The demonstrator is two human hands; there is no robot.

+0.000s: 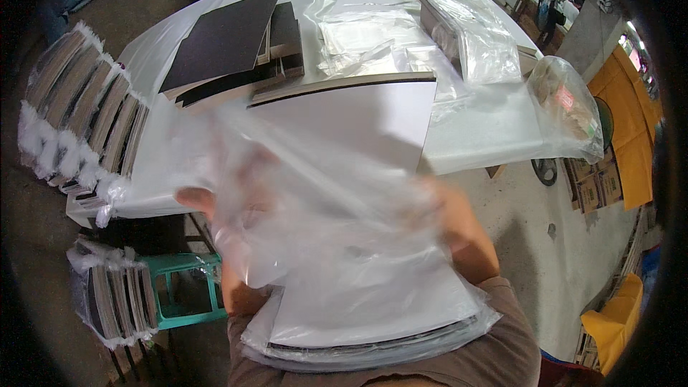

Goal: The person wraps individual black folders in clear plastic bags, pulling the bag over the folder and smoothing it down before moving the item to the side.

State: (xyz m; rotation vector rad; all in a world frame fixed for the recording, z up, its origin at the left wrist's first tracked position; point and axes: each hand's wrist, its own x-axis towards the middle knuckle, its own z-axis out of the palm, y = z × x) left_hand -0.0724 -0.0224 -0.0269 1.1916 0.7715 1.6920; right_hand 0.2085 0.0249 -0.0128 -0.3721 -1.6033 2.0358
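A clear plastic bag (326,172), smeared by motion, spreads between my two hands above my lap. My left hand (247,183) is behind or inside its film, the thumb standing out to the side; the other fingers are too blurred to read. At the bag's right end, my right hand (430,204) grips the film, its fingertips blurred. Below, across my lap, lies a stack of white boards in clear plastic (373,301). Just beyond the bag, a stack of boards with a white top and dark edges (387,115) rests at the table's near side.
The table (494,129) has a pale plastic cover. Black boards (222,46), loose clear bags (373,36) and bagged boards (476,39) lie on it. Wrapped bundles (86,100) stand left; another bundle (118,297) sits by a green stool (188,315). A filled plastic bag (570,111) sits right.
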